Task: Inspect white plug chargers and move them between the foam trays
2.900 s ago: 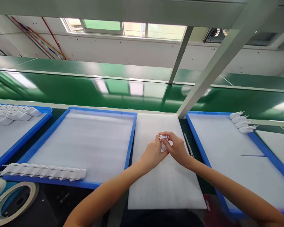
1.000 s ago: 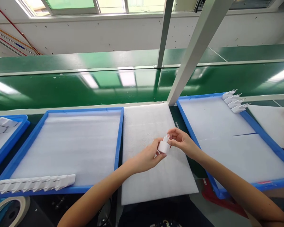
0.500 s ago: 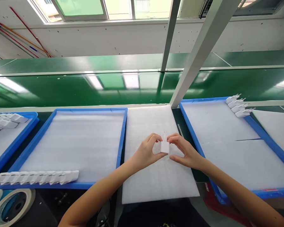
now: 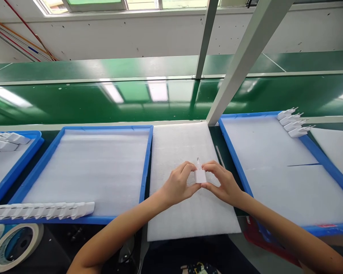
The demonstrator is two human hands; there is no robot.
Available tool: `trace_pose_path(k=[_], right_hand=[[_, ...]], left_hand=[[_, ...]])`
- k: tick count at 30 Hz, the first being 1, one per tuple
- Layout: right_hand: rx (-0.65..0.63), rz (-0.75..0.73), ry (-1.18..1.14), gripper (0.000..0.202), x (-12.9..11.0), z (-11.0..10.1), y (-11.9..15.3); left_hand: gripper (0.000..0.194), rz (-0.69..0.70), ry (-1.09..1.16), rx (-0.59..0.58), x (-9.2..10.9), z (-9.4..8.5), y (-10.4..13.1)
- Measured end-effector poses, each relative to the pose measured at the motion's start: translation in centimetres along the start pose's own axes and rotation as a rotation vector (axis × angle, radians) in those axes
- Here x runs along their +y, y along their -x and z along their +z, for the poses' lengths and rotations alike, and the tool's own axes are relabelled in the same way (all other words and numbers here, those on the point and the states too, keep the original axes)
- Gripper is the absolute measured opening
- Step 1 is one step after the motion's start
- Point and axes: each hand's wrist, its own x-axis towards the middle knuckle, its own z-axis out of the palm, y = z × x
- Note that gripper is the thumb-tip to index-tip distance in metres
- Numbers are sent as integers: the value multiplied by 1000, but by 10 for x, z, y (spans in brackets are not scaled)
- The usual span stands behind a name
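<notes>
Charger [image 4: 200, 176] — small, white, prongs up — is pinched between the fingertips of the left hand [image 4: 178, 185] and right hand [image 4: 221, 184], above the foam sheet [image 4: 188, 217] on the surface. Four chargers [image 4: 292, 121] are lined up in the right tray [image 4: 237, 163]; a full row [image 4: 42, 210] is laid along the left tray [image 4: 144, 171] — most of both trays is unfilled.

The setting is a factory assembly line. A long green conveyor belt [image 4: 74, 99] runs across the station behind the work surface. Blue trays [image 4: 146, 160] lined with white foam sit side by side along the bench, and identical white plug adapters [image 4: 42, 210] stand in ordered rows inside them. White metal frame posts [image 4: 246, 53] rise from the bench. Tape rolls [image 4: 15, 243] lie at the bench edge.
</notes>
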Motion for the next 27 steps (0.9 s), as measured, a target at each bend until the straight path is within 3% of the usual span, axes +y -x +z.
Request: trace_pose_path(k=[7, 11, 14, 16, 19, 23, 27], right_hand=[[-24, 188, -104, 18, 6, 0, 2], [-87, 302, -130, 27, 8, -1, -1], [-169, 318, -375, 32, 6, -3, -6], [-208, 354, -496, 34, 3, -5, -11], [-261, 424, -446, 28, -5, -8, -18], [-320, 491, -243, 30, -11, -14, -22], [-219, 473, -200, 39, -22, -20, -38]], left_hand=[[31, -62, -33, -63, -3, -2, -4], [25, 149, -164, 2, -8, -3, -7], [19, 326, -279, 47, -10, -5, -9], [15, 381, -353, 52, -10, -5, -9], [11, 409, -421, 43, -9, -5, -6], [17, 322, -396, 43, -9, 0, 0], [46, -53, -204, 74, -14, 5, 1]])
